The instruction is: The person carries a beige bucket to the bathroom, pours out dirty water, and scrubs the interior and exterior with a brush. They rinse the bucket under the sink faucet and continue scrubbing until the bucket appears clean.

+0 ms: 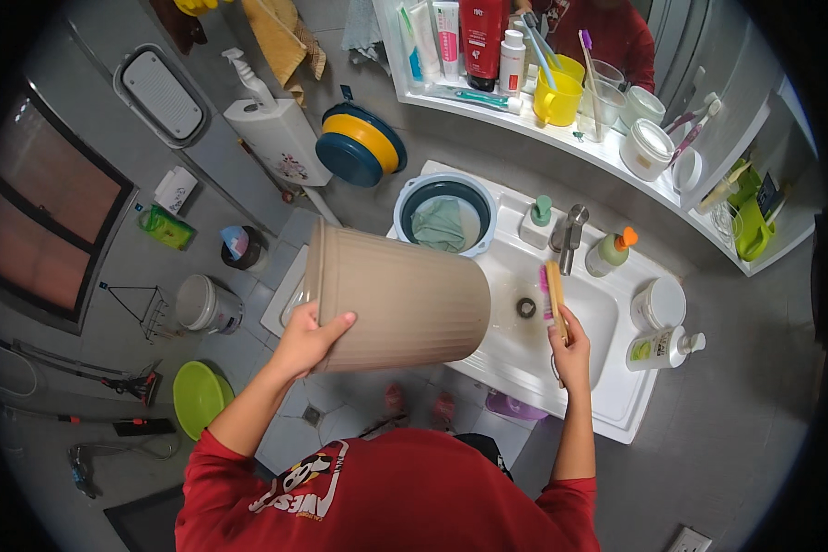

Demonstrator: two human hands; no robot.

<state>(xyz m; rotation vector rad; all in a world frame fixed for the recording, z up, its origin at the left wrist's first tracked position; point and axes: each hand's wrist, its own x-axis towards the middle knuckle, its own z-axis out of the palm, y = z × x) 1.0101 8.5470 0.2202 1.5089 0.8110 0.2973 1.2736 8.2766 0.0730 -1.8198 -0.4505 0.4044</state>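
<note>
My left hand [315, 339] grips a ribbed beige trash can [405, 299] near its rim, thumb on the outer wall and the other fingers hidden. The can lies tilted on its side in the air, its base toward the sink [515, 345]. Over the right part of the basin, my right hand [570, 352] is closed round a wooden-handled scrub brush [556, 294] with pink and white bristles, held upright. Behind the brush stands the metal faucet [571, 235]. A dark drain [525, 307] shows in the basin between can and brush.
A grey-blue basin [403, 216] with a green cloth [440, 225] sits at the sink's back left. Pump bottles [607, 254] and a white tub [659, 304] line the right side. Above hangs a shelf [524, 118] of toiletries. A green basin [200, 397] stands on the floor.
</note>
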